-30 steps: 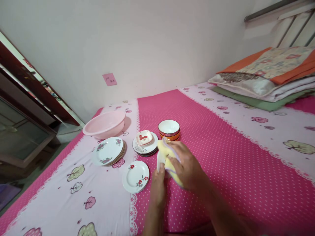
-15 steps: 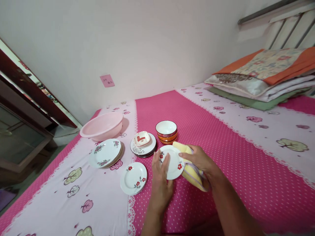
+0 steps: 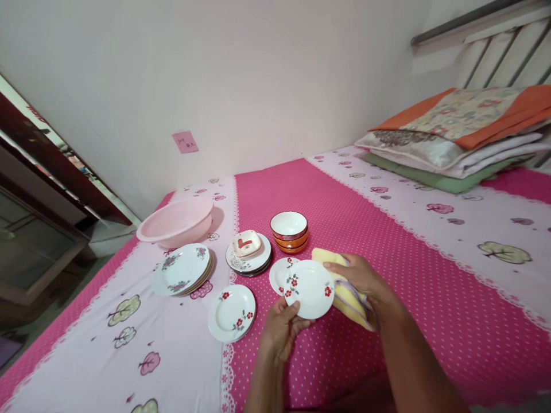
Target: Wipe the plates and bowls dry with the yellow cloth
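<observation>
A white plate with red flowers (image 3: 309, 292) is held up between both hands. My left hand (image 3: 282, 328) grips its lower left edge, thumb on top and fingers beneath. At its upper right edge, my right hand (image 3: 360, 280) is closed on a yellow cloth (image 3: 350, 307) with purple trim and pinches the rim through it. Partly hidden behind this plate, another flowered plate (image 3: 278, 272) lies on the bedspread. To the left sits a small stack of matching red-flowered plates (image 3: 230, 310).
Beyond the hands stand stacked bowls (image 3: 289, 225) and dark-rimmed plates (image 3: 253, 265) topped by a square dish (image 3: 247, 243). Larger floral plates (image 3: 185, 267) and a pink basin (image 3: 176, 226) are at left. Folded bedding (image 3: 451, 149) lies far right, by the wall (image 3: 275, 86).
My left hand has slid from across the plate's face to its lower left edge. The held plate has shifted slightly right, uncovering the plate behind it.
</observation>
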`<action>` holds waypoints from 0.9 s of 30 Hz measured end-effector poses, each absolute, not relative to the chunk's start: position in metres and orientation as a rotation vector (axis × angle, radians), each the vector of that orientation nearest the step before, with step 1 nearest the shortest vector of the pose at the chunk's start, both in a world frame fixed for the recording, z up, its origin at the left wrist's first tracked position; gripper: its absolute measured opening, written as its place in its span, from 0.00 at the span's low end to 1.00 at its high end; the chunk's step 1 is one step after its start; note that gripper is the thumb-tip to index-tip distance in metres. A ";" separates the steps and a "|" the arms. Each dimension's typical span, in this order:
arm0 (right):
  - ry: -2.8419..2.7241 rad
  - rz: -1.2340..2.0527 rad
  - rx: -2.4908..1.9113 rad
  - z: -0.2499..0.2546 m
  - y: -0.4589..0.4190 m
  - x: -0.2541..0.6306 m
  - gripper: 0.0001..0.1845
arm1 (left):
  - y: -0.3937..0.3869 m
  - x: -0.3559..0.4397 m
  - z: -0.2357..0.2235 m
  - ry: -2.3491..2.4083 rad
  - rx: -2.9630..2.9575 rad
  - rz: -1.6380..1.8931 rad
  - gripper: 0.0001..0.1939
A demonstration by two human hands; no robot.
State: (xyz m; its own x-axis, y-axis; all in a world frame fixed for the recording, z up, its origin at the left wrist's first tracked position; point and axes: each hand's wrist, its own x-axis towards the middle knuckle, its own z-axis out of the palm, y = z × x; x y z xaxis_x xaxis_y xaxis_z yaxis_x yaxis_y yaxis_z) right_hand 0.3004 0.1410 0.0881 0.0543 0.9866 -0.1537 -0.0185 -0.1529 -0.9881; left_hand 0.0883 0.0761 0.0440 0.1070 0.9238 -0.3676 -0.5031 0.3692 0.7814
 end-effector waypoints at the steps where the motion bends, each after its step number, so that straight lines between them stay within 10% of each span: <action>1: -1.038 1.228 -1.368 0.088 0.142 0.304 0.22 | 0.077 0.089 0.042 0.976 0.514 1.127 0.20; 27: -0.853 0.931 -1.409 0.086 0.150 0.308 0.21 | 0.091 0.086 0.010 1.046 0.385 1.410 0.14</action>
